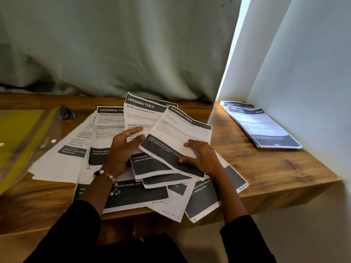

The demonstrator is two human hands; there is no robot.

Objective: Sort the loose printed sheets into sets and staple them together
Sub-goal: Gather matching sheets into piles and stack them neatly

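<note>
Several loose printed sheets (106, 141) with dark "DRESSING TABLE" headers lie fanned over the middle of the wooden table (266, 168). My left hand (123, 149) holds a lifted sheet titled "Bottle Label Replacement" (140, 114), thumb on its face. My right hand (201, 158) holds the lower edge of a tilted sheet (180, 130) overlapping it, fingers spread on top and thumb at the edge. A dark stapler with blue trim (65, 112) lies at the back left. A sorted stack of sheets (260, 126) lies at the far right by the wall.
A yellow and clear plastic folder (22, 137) covers the table's left end. A grey-green curtain (117, 46) hangs behind the table and a white wall (303, 73) closes the right side. Some sheets (171, 207) overhang the table's front edge.
</note>
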